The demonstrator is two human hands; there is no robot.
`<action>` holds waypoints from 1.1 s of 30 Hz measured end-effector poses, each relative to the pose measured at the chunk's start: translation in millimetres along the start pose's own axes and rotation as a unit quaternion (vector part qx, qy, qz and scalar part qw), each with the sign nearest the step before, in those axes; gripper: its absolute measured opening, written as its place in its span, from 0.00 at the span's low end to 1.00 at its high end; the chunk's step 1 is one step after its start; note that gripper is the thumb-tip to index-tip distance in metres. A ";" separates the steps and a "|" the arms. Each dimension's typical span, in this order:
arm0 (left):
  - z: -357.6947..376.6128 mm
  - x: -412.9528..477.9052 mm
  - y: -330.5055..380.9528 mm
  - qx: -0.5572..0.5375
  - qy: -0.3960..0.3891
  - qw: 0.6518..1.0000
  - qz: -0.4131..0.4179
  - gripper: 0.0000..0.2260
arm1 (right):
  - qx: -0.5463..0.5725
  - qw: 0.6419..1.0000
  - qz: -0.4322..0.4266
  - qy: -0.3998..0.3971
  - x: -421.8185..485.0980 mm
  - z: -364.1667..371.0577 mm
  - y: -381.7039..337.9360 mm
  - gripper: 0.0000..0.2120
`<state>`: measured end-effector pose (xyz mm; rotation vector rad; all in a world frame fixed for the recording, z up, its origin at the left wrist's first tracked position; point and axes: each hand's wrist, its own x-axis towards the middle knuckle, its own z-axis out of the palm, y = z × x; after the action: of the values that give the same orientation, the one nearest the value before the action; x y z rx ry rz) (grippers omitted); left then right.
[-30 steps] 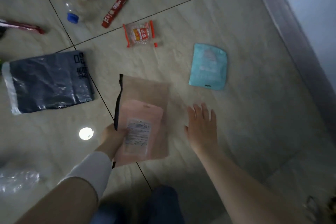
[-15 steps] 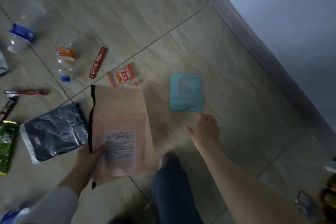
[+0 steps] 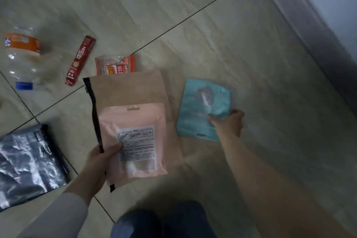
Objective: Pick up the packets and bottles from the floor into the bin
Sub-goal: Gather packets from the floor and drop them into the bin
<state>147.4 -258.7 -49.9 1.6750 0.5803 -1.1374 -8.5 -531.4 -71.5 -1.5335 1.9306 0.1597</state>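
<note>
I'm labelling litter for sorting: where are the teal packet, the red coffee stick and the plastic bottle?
teal packet (image 3: pixel 201 102): head view, upper middle of its face.
red coffee stick (image 3: pixel 80 60): head view, middle of its length.
plastic bottle (image 3: pixel 21 60): head view, clear body below the orange label.

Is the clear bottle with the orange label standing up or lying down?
Lying down. The bottle rests on its side on the floor tiles, orange label at the far end, blue cap pointing toward the camera.

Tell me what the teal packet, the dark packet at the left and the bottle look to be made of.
Teal packet: likely matte plastic or foil film; it creases softly where the right hand pinches it. Dark packet: glossy plastic film or foil, with crinkles and bright glints. Bottle: clear rigid plastic, see-through with highlights, an orange label and a blue cap.
</note>
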 end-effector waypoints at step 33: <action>-348.2 -149.1 -0.2 -0.351 0.162 0.921 -0.040 0.16 | -0.234 0.809 -0.263 -0.470 -330.7 161.1 -189.4 0.14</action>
<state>224.2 77.6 106.3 1.2062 1.1240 -0.5839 261.5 -239.9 43.8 -1.7390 0.6650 0.9980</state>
